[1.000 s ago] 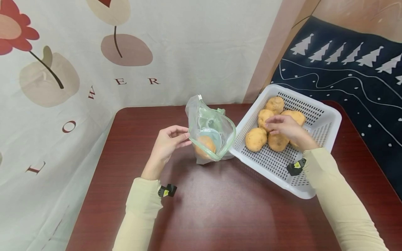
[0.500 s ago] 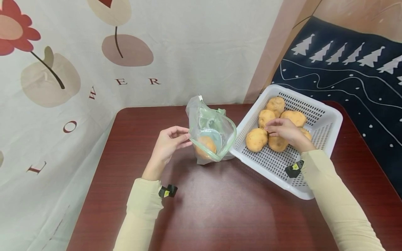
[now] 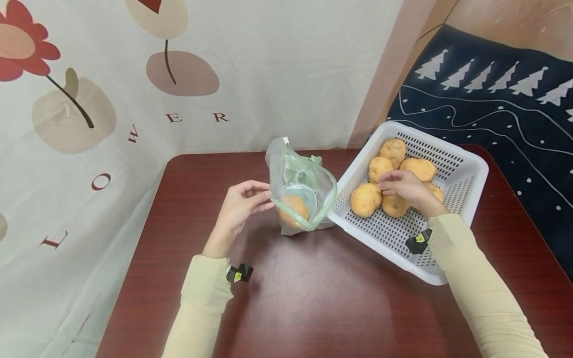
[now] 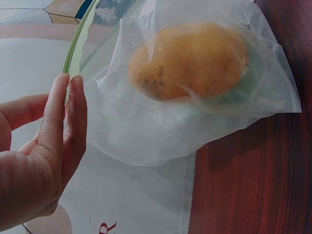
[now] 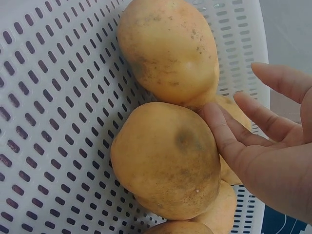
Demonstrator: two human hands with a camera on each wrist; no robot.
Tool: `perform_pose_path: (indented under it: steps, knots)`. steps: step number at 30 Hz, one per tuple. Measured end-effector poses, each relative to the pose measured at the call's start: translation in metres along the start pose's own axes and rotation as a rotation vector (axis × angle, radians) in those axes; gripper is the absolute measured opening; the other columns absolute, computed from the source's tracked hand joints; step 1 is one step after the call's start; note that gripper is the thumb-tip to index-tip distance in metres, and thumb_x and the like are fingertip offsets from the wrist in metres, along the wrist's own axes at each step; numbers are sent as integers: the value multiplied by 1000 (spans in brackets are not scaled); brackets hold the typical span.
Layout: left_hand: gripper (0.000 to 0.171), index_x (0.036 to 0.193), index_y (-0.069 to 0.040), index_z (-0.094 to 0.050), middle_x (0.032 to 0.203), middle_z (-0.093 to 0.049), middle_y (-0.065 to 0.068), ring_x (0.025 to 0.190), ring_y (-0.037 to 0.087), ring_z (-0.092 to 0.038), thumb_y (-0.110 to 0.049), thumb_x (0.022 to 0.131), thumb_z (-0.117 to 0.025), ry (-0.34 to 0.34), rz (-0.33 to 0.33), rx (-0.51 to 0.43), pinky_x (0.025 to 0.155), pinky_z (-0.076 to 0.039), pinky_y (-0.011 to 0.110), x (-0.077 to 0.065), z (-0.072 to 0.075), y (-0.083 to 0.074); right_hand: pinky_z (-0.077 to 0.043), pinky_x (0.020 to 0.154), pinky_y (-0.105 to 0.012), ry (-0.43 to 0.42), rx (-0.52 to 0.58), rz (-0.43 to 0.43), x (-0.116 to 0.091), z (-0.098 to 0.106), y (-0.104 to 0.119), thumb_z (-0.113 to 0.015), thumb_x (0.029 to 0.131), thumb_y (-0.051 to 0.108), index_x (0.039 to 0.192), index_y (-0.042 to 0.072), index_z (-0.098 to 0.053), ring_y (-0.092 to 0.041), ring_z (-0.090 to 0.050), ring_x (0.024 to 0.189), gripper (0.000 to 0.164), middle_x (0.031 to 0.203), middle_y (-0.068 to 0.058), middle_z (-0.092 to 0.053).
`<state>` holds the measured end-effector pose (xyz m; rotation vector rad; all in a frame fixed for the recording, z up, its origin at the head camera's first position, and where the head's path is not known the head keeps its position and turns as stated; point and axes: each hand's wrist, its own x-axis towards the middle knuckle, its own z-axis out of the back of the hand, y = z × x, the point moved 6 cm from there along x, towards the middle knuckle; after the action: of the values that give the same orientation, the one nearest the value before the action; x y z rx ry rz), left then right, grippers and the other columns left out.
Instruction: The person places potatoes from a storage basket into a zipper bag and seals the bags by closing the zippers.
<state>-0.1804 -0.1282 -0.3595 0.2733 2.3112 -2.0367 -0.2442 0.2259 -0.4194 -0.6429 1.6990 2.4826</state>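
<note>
My left hand (image 3: 241,206) pinches the green rim of a clear zip bag (image 3: 277,169) between thumb and fingertips. The bag stands with its mouth spread, a single potato (image 4: 190,61) lying inside near the bottom. Over a white plastic basket (image 5: 39,97) at the right, my right hand (image 3: 409,189) hovers among several yellow-brown potatoes. Its fingers are loosely extended, nothing between them. In the right wrist view the thumb tip is right at the edge of the nearest potato (image 5: 165,161), beside another potato (image 5: 170,48); the other fingers stand apart from the thumb.
The basket's near left rim sits close to the bag on a dark red table (image 3: 304,298). Behind the table hangs a pale curtain (image 3: 286,74) with flower prints; a dark blue cloth (image 3: 488,114) with white trees is at the right.
My right hand has shifted slightly to the left over the potatoes between the first frame and the second, then stayed nearly still. The left hand and the bag keep their place.
</note>
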Motion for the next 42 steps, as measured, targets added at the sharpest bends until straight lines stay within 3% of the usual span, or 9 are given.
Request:
perform_pose_path:
  steps: [9,19,28,35,42]
  knots:
    - [25,106,20,-50,77,-57,5,75,13,-61,11,84,-57,2,-6,3,74,-55,34,0,0,0,-49,87,-30,6,-33,-5,-1,-1,0,-58,88,5,121,-14,-42,-4,-55,85,41,116,-21,-47]
    - [24,105,19,-51,78,-58,5,75,13,-60,11,83,-57,-5,-11,-7,74,-55,34,0,2,1,-49,76,-22,37,-107,29,-2,-2,0,-61,84,3,116,-14,-47,-8,-56,81,39,99,-11,-57]
    - [25,106,20,-51,78,-57,6,75,13,-60,11,83,-57,-1,-7,-4,74,-55,34,0,2,2,-49,72,-18,45,-105,63,-2,-4,1,-63,83,3,113,-15,-49,-5,-56,77,37,88,-2,-60]
    - [24,105,20,-51,78,-58,5,74,13,-60,12,83,-56,-7,-5,-5,74,-55,34,0,3,2,-49,73,-16,47,-153,77,-1,-7,2,-64,81,-1,113,-15,-50,-4,-57,79,38,101,-19,-61]
    - [25,106,20,-51,80,-58,7,75,13,-61,11,83,-56,5,-10,-2,74,-55,34,-1,2,0,-46,87,-32,89,-273,68,-1,-11,3,-62,82,-2,117,-13,-50,-30,-52,104,38,114,-27,-55]
